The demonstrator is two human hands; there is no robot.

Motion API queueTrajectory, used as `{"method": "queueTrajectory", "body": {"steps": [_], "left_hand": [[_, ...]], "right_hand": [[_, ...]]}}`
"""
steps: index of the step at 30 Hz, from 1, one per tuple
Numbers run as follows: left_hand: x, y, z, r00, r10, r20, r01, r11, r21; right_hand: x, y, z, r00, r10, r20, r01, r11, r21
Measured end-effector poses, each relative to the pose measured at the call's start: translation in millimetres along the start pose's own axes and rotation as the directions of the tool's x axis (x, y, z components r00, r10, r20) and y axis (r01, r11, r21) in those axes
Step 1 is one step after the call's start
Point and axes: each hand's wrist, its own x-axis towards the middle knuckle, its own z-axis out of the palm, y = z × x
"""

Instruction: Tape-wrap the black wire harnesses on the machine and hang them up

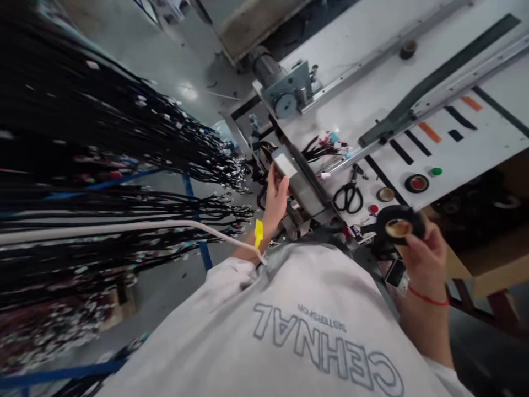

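Note:
My right hand [425,253] grips a roll of black tape [399,225], with the thumb at its brown core. My left hand [276,198] is at the side of a grey metal box [303,190] bearing a white label. Its thumb stands apart from the fingers, and the fingertips are partly hard to make out against the box. Next to that wrist are a yellow tag [258,234] and a white cable [177,224] running off to the left. Black-handled scissors [349,197] lie on the bench between my two hands.
Dense bundles of black cables [165,121] with white connectors hang at the left on a blue frame [202,253]. The white bench [458,165] carries a motor unit [285,88], a rail, tape strips, a red button [416,183] and a green button [436,171]. A cardboard box [491,275] stands at the right.

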Motion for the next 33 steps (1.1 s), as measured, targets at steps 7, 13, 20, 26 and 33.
{"method": "queueTrajectory", "body": {"steps": [7, 13, 20, 26, 33], "left_hand": [[-39.4, 9.3, -100.7, 0.801, 0.168, 0.575, -0.045, 0.974, -0.222], [-55.5, 2.9, -141.9, 0.721, 0.094, 0.686, 0.122, 0.958, -0.26], [-39.6, -9.2, -164.5, 0.66, 0.24, 0.712, -0.137, 0.97, -0.2], [-23.6, -24.4, -156.1, 0.477, 0.12, 0.871, 0.245, 0.933, -0.262], [-32.8, -78.9, -99.9, 0.479, -0.28, 0.832, 0.793, 0.545, -0.273]], "right_hand": [[-83.0, 26.8, 176.5, 0.873, 0.242, 0.423, -0.3, 0.951, 0.076], [-92.7, 38.5, 229.5, 0.911, 0.052, 0.41, 0.037, 0.978, -0.206], [-94.7, 28.7, 251.5, 0.886, -0.055, 0.46, 0.323, 0.785, -0.529], [-94.6, 50.5, 243.4, 0.913, 0.209, 0.35, -0.153, 0.971, -0.181], [-89.1, 89.0, 232.1, 0.96, 0.168, 0.224, -0.13, 0.976, -0.174]]}}
